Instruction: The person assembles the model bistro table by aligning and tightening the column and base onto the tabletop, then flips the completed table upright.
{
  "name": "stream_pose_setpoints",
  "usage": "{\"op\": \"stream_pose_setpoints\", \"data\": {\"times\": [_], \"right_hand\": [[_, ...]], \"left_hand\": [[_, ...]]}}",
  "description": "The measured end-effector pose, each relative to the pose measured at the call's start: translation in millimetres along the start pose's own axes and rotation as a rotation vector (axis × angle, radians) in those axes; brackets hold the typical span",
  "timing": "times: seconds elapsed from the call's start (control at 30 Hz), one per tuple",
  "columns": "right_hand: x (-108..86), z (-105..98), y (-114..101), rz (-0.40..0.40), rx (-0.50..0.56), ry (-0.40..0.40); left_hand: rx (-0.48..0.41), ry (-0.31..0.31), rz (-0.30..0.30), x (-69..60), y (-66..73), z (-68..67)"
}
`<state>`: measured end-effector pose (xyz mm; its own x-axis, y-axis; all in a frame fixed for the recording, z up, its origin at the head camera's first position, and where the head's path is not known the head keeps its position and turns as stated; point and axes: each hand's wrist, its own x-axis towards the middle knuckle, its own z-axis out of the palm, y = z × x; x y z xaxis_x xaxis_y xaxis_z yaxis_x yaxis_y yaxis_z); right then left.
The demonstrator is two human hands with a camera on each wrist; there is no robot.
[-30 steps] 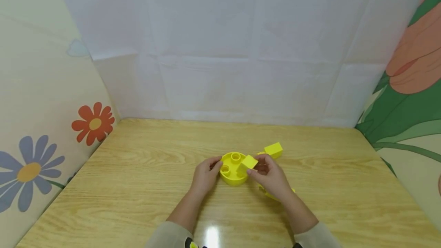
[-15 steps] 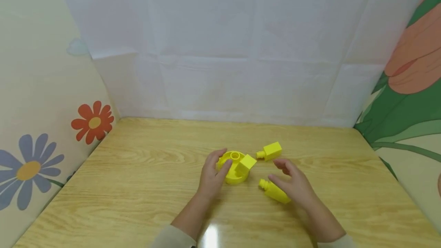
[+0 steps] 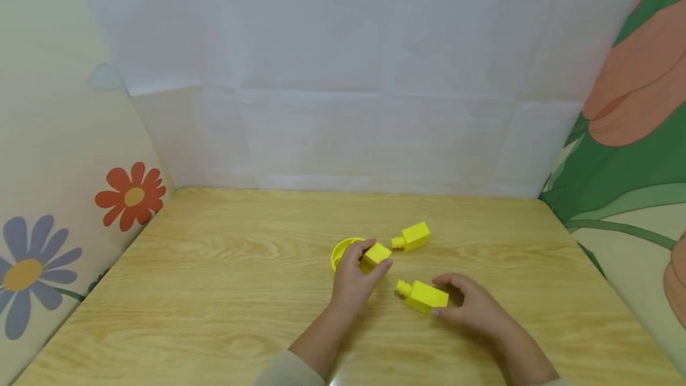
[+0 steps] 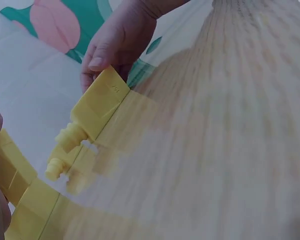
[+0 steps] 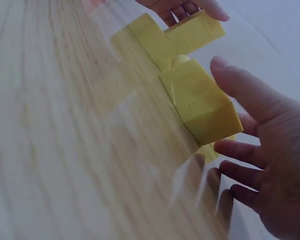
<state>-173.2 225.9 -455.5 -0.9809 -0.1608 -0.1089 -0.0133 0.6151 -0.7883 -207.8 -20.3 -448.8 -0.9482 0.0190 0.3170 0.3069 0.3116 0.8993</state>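
Note:
A round yellow base with a raised rim lies on the table, partly hidden by my left hand. That hand has its thumb and fingers on either side of a tilted yellow block standing in the base, and grips it. To the right, a yellow block with a ridged neck lies on its side. My right hand is at its far end from the neck, thumb and fingers spread around it. In the right wrist view the thumb stands apart from this block, with the fingers by its end.
Another yellow block with a ridged neck lies farther back, its neck pointing left. The wood-grain table meets a white cloth behind, with flower-printed sheets at both sides.
My right hand let go of the tilted block and moved right and nearer to the lying block. My left hand moved from the base's left rim to the tilted block. The view shifted slightly.

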Motion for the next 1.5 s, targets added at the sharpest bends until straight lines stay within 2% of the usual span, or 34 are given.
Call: {"op": "stream_pose_setpoints", "data": {"times": [0.13,0.23,0.33,0.43,0.5,0.73,0.9,1.1,1.27,1.33,1.5], "right_hand": [[1.9,0.5,1.6,-0.033,-0.054,-0.019],[2.6,1.4,1.9,-0.019,-0.051,-0.025],[2.9,3.2,0.3,0.021,-0.024,0.002],[3.6,5.3,-3.7,0.067,0.051,0.055],[4.1,6.3,-7.2,0.069,0.124,0.086],[15.8,12.7,-21.6,-0.043,0.298,0.159],[28.9,20.5,-35.4,-0.077,0.394,0.202],[41.9,28.0,-51.4,-0.09,0.432,0.253],[52.4,34.0,-59.9,-0.1,0.476,0.294],[54.4,36.1,-62.4,-0.106,0.471,0.311],[55.1,39.6,-66.7,-0.132,0.402,0.354]], "left_hand": [[-0.023,-0.003,-0.014,1.4,-3.0,-2.8],[-0.066,-0.044,-0.057,2.1,-6.1,-8.8],[-0.076,-0.096,-0.089,2.4,-9.8,-16.8],[-0.071,-0.13,-0.092,2.9,-12.6,-24.9],[-0.082,-0.142,-0.086,3.5,-14.0,-29.5],[-0.219,-0.17,-0.083,4.4,-18.7,-41.8],[-0.259,-0.203,-0.07,3.4,-21.8,-48.6],[-0.318,-0.235,-0.069,2.3,-24.7,-52.9],[-0.324,-0.258,-0.048,2.8,-25.1,-55.2],[-0.326,-0.264,-0.026,3.1,-25.3,-55.8],[-0.328,-0.255,-0.042,3.8,-26.3,-56.0]]}}
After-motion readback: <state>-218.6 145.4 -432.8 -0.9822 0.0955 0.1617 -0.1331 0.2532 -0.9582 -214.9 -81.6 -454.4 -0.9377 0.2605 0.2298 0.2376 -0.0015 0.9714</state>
